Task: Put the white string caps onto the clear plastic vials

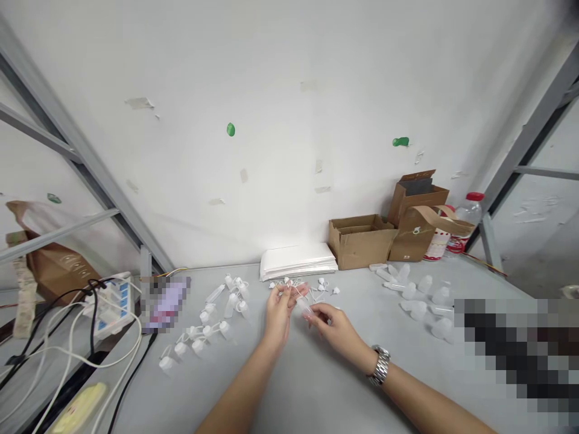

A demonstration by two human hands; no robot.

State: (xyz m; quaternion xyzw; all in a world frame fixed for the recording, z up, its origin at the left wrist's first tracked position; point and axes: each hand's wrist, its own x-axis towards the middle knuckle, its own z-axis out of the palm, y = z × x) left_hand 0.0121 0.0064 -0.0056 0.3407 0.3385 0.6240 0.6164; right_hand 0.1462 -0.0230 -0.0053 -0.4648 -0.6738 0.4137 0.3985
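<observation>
My right hand [337, 331] grips a small translucent plastic bottle [303, 307] between thumb and fingers, tilted towards my left hand. My left hand [278, 313] is closed in a pinch at the bottle's upper end, on what looks like a white cap with a thin strap; the fingers partly hide it. Just behind both hands lie several loose white caps [321, 281] with thin stems. Left of them, capped bottles [231, 304] with looped straps stand or lie in a loose group. Several uncapped translucent bottles [415, 308] are scattered on the right.
A stack of white sheets [296, 260] and an open cardboard box [364, 244] sit against the wall. Beside them are a brown paper bag [411, 235] and a red-capped bottle [471, 211]. Cables and a power strip [115, 307] lie at the left of the grey table [312, 392].
</observation>
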